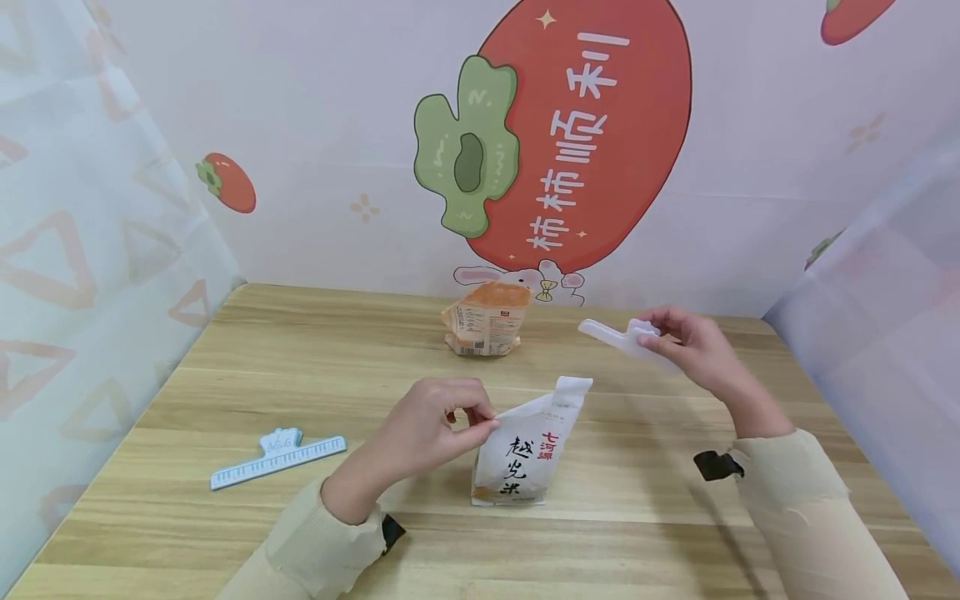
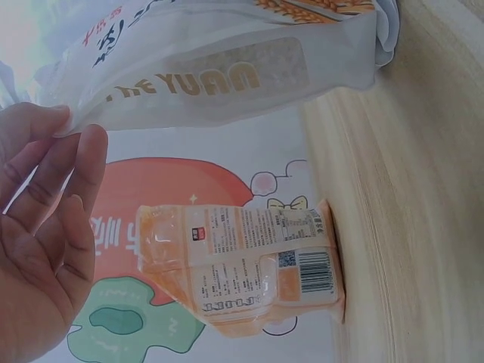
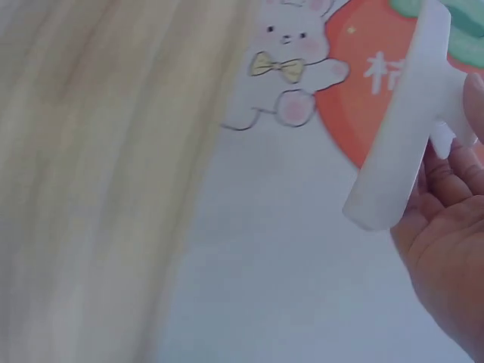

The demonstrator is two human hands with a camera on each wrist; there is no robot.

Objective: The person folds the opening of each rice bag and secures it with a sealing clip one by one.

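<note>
A white rice bag (image 1: 517,458) with dark and red lettering stands upright on the wooden table. Thumb and fingertips of my left hand (image 1: 431,429) pinch its upper left corner, while its right top corner sticks up. The left wrist view shows the pinched edge of the bag (image 2: 227,76) and a window with grains in it. My right hand (image 1: 693,346) holds a white bag clip (image 1: 618,336) by its handle, raised above the table to the right of the bag. In the right wrist view the clip's long bar (image 3: 401,128) points away from the palm.
A blue bag clip (image 1: 279,457) lies on the table at the left. Behind the rice bag stands an orange package (image 1: 487,321), close to the printed backdrop (image 1: 337,125). Cloth walls flank the wooden table (image 1: 600,542) on both sides.
</note>
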